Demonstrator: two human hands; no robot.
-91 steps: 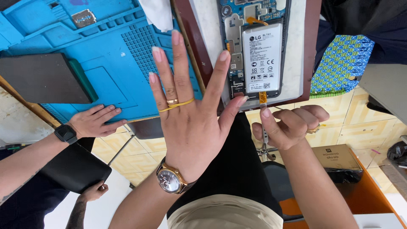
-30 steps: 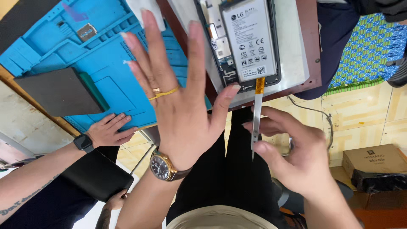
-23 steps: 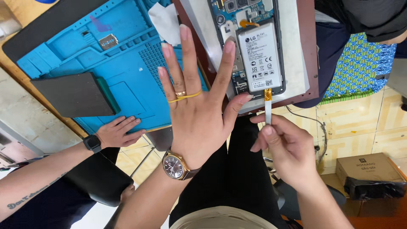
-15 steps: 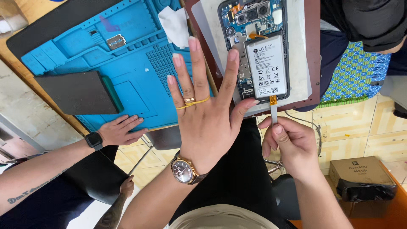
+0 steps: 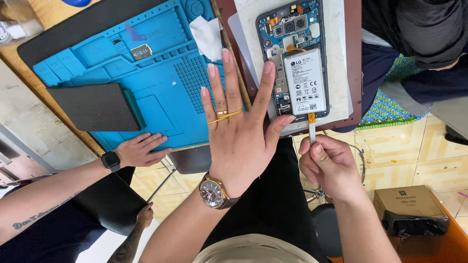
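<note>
An opened phone [image 5: 297, 63], back cover off, lies on a white pad [image 5: 341, 58] on the table, its circuit board and cameras bare and a white-labelled battery [image 5: 305, 80] seated in the lower half of the body. The work looks to be at the prying stage: a thin metal pry tool [image 5: 311, 127] with an orange tip touches the battery's bottom edge, and the next move seems to call for gentle, shallow leverage so the cell is not bent. The right hand [image 5: 327, 168] is clenched around the tool's shaft, thumb on top. The left hand [image 5: 239, 134] is released, fingers spread wide, index finger lying along the phone's left edge. Another person's hand [image 5: 141, 151] rests flat on a blue work mat [image 5: 146, 78] nearby.
</note>
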